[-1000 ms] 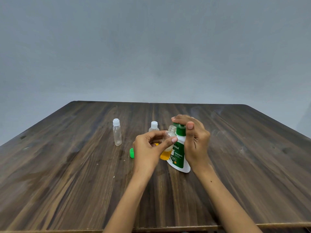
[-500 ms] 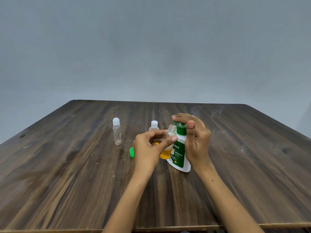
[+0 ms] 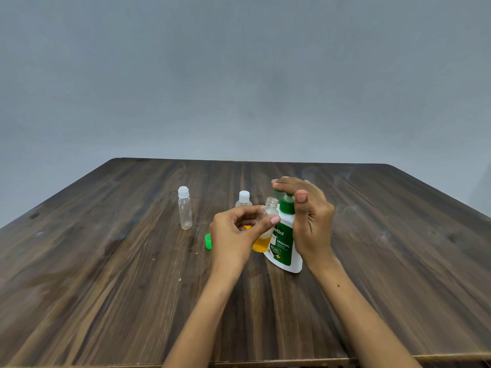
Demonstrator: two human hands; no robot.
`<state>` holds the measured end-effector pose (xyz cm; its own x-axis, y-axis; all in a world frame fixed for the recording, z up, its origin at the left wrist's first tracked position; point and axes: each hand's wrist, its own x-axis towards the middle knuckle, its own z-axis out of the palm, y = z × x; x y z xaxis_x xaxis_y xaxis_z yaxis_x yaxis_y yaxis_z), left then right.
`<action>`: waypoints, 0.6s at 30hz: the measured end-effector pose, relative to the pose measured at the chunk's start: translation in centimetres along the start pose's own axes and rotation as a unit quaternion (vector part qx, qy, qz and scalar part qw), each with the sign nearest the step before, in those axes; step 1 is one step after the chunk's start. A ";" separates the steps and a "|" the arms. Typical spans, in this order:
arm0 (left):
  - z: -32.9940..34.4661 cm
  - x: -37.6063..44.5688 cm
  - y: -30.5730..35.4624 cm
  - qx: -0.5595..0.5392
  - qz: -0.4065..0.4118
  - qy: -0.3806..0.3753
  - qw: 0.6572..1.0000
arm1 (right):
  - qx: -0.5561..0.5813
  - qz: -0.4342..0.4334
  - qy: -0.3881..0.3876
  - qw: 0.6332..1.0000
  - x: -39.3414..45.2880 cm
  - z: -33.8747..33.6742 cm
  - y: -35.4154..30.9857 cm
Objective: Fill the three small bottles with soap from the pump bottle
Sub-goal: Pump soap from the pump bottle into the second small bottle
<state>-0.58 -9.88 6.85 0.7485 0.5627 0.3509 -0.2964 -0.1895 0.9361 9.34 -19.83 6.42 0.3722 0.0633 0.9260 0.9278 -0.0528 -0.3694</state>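
We hold the open small bottle [image 3: 266, 224] in our left hand [image 3: 233, 240], thumb and curled fingers pinching its clear body. The bottle stands with its uncapped neck up, directly under the green spout of the pump bottle [image 3: 284, 243]. Yellow soap fills the lower part of the bottle; the upper part is clear.

Our right hand [image 3: 308, 221] rests over the pump bottle from above. The fingers arch over the green pump head and the thumb points up along the collar; the palm side faces the bottle's right flank. The fingers are bent over the pump head, pressing on it rather than wrapping it.

The pump bottle serves as the landmark. It is white with a green label and stands slightly tilted on the wooden table [image 3: 106, 288], touching the open small bottle on its left side.

Just behind and left of the pump bottle stands a second small bottle [image 3: 244, 199] with a white cap, partly hidden by our left hand. Its contents cannot be determined.

Farther left of the pump bottle, well apart, a third small bottle [image 3: 185, 208] stands upright, capped white and clear throughout.

A green cap [image 3: 208, 241] lies on the table left of the pump bottle, just beside our left hand.
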 end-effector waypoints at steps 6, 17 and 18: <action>0.2 0.1 0.1 -0.004 0.004 -0.003 1.000 | -0.003 0.009 -0.004 1.000 -0.3 0.0 0.2; 0.3 0.0 0.3 -0.007 0.001 -0.001 1.000 | -0.005 -0.002 0.011 1.000 -0.3 0.3 -0.1; 0.3 -0.1 0.3 -0.007 -0.001 -0.002 1.000 | 0.001 0.000 0.015 1.000 -0.5 0.4 -0.2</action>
<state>-0.54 -10.21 7.09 0.7512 0.5604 0.3487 -0.3033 -0.1761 0.9365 9.02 -19.47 5.99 0.3710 0.0328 0.9280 0.9280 -0.0498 -0.3693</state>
